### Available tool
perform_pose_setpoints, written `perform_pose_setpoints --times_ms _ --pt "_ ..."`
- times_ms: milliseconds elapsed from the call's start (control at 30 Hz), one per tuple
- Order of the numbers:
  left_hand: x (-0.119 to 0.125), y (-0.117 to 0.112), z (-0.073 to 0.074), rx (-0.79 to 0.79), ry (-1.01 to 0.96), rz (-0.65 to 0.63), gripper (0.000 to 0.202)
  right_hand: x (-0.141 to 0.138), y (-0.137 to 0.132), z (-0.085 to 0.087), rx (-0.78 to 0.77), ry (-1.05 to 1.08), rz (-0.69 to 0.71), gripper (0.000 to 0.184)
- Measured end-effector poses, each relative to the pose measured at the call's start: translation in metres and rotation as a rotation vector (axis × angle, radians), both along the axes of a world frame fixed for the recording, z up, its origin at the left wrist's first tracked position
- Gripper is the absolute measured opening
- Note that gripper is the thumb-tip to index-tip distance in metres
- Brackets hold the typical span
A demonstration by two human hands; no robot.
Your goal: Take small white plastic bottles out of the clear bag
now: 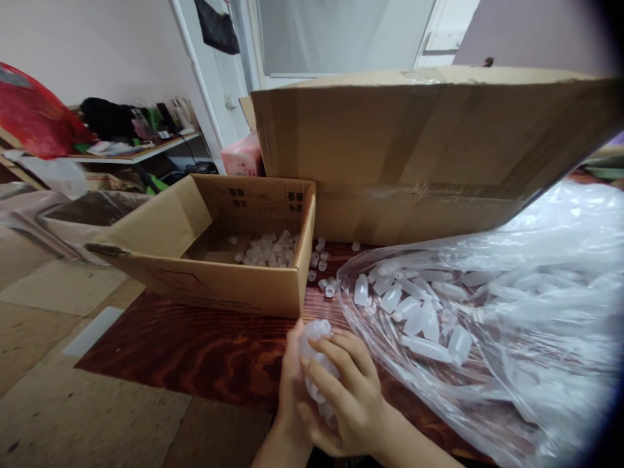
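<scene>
- Hands meet low in the middle of the view, above the near edge of the bench, which has a dark red wood grain.
- Between them is a small plastic bottle. Its long axis runs nearly upright in the picture, and its rounded top end points up and away from the person, toward the small cardboard box.
- The bottle looks milky white and half clear, with a smooth surface. Only the upper part shows; the lower part is hidden by the fingers.
- The right hand is closed around the bottle from the right side, with the fingers curled over its front.
- The left hand holds the same bottle from the left side; its palm presses on the bottle and its fingers are mostly hidden behind.
- The small cardboard box stands open on the bench just beyond the hands and has white caps lying inside.
- A few loose caps lie on the bench between this box and the plastic bag.
- The clear plastic bag lies to the right of the hands and contains many similar bottles lying in different directions.
- A large cardboard box stands behind the bag.
</scene>
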State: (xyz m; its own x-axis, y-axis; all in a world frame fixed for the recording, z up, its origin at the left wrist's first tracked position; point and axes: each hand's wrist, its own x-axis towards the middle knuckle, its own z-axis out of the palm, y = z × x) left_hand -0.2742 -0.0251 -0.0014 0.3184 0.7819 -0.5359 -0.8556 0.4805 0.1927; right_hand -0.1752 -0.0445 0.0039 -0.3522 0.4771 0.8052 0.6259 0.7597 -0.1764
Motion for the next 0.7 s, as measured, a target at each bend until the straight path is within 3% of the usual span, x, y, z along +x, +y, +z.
perform_pose_setpoints --times_ms 100,167,267,400,533,700 --pt "-0.015 0.01 0.01 -0.026 0.107 0.053 0.029 0.004 0.018 0.011 -0.123 0.018 0.154 0.052" --pt "-0.027 0.014 0.017 -0.015 0.267 0.083 0.029 0.011 0.041 0.018 -0.177 -0.028 0.011 0.038" --pt "-0.042 0.015 0.022 0.004 0.412 0.089 0.028 0.023 0.086 0.018 -0.26 -0.401 -0.33 0.022" --pt "-0.049 0.012 0.022 0.029 0.403 0.077 0.025 0.032 0.132 0.001 -0.288 -0.7 -0.295 0.008" --pt "-0.049 0.01 0.021 -0.006 0.356 0.091 0.027 0.032 0.143 -0.01 -0.253 -0.83 -0.276 0.01" --pt "-0.047 0.009 0.024 -0.049 0.33 0.107 0.028 0.029 0.129 -0.006 -0.16 -0.851 -0.293 0.014"
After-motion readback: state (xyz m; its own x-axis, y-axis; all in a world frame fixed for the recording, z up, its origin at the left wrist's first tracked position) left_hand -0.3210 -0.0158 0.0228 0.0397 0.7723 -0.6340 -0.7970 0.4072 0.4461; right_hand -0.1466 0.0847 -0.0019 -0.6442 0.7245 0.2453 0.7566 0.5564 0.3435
